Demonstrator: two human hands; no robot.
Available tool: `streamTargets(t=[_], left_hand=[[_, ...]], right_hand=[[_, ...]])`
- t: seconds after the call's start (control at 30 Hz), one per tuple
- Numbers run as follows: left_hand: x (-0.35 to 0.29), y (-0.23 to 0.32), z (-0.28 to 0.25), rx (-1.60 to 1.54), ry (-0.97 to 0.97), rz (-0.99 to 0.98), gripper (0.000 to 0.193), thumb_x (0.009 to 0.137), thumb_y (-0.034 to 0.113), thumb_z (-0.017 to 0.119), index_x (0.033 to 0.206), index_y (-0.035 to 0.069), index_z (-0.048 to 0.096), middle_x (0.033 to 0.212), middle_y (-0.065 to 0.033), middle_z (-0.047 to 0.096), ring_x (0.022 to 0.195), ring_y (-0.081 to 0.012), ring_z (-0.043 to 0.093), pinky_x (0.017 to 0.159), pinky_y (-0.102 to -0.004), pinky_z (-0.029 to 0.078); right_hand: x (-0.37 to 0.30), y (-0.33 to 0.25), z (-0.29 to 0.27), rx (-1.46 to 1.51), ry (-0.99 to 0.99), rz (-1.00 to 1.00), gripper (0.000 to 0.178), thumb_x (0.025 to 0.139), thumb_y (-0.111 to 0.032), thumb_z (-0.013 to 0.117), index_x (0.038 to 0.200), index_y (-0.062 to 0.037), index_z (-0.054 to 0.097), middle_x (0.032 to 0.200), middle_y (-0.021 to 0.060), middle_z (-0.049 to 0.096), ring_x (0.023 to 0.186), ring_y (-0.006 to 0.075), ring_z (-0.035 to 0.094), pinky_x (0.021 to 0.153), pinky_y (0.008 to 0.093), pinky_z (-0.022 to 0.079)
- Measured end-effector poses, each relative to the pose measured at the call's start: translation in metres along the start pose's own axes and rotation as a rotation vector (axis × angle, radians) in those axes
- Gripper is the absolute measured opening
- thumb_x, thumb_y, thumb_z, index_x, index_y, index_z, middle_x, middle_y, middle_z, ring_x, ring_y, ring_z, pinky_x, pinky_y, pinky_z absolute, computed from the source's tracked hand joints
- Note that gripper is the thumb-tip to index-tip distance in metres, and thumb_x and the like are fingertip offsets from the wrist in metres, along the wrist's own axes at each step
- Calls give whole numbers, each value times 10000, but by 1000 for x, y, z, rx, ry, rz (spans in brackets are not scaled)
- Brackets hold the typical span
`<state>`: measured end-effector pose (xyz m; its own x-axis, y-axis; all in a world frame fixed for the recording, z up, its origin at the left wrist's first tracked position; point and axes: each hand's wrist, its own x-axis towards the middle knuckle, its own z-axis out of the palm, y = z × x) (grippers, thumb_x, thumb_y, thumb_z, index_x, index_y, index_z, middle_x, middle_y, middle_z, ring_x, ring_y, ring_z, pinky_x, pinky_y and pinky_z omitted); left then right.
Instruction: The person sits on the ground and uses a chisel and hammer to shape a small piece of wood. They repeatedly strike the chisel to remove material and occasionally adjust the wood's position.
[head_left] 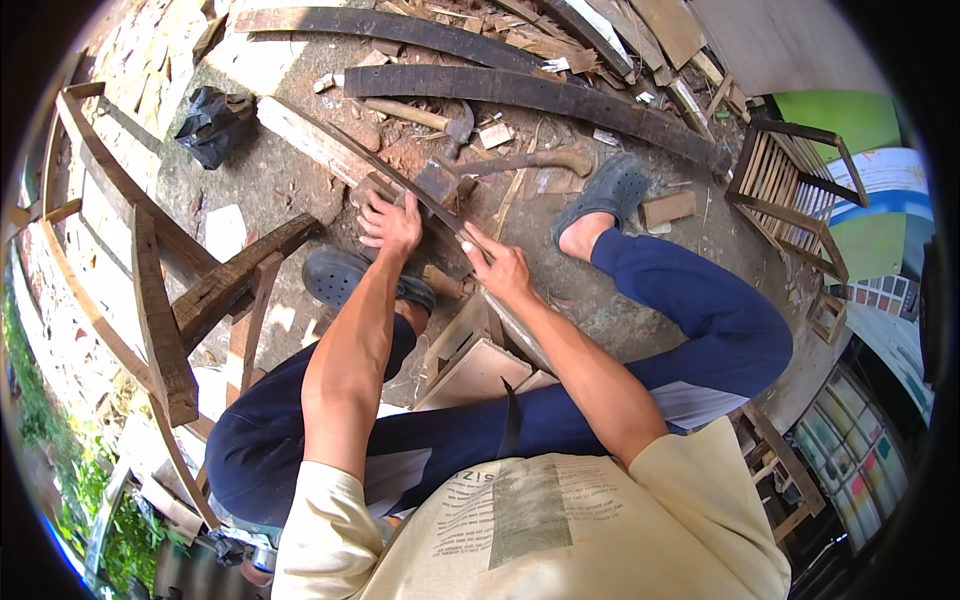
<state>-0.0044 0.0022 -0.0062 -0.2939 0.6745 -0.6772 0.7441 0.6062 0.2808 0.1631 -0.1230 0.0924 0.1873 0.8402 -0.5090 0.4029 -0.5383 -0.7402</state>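
Observation:
My right hand (497,264) is closed around the near part of a long, thin dark strip (385,170) that slants away to the far left. Whether the strip is wood or metal, I cannot tell. Over a piece of wood (376,188) beside the strip lies my left hand (392,226), its fingers bent across one side and its thumb near the strip. A pale wooden plank (315,140) stretches beyond the left hand. Just past my hands rests a tool with a dark block-like head (437,184) and a curved wooden handle (550,160). Farther off is a hammer (458,127).
Curved dark beams (540,92) lie across the far ground. A wooden frame (160,290) stands left, and a slatted wooden frame (795,185) right. A black plastic bag (213,127) sits far left. Between my legs is a wooden box-like piece (475,375). Wood scraps (668,208) litter the ground.

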Motion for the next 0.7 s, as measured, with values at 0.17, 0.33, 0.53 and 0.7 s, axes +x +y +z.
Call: streamTargets(t=[0.17, 0.33, 0.53, 0.7], left_hand=[[-5, 8, -5, 4, -35, -7, 1027, 962, 678, 551, 1685, 160, 37, 1725, -260, 26, 1601, -467, -47, 1234, -697, -22], [3, 6, -2, 45, -28, 11, 1033, 958, 694, 548, 1683, 160, 40, 1727, -253, 22, 1602, -464, -53, 1234, -697, -25], [-4, 5, 0, -1, -32, 5, 1045, 954, 707, 547, 1682, 154, 42, 1723, -260, 29, 1600, -469, -53, 1230, -700, -27], [-1, 1, 3, 2, 2, 19, 1045, 956, 702, 547, 1683, 151, 38, 1721, -268, 34, 1598, -476, -51, 1230, -699, -27]], right_hand=[[-52, 56, -13, -8, 106, -113, 436, 994, -323, 668, 1417, -218, 665, 1136, 237, 733, 982, 466, 717, 882, 491, 585], [5, -23, 0, -25, 21, 47, 436, 994, -326, 667, 1415, -215, 671, 1181, 220, 733, 1038, 451, 711, 918, 486, 582], [-54, 38, -16, -13, 86, -67, 499, 989, -343, 670, 1468, -214, 625, 1211, 199, 734, 1066, 441, 701, 908, 470, 592], [-2, -18, -1, -50, 10, 55, 474, 999, -341, 661, 1456, -220, 637, 1201, 208, 736, 1068, 420, 716, 911, 458, 592]])
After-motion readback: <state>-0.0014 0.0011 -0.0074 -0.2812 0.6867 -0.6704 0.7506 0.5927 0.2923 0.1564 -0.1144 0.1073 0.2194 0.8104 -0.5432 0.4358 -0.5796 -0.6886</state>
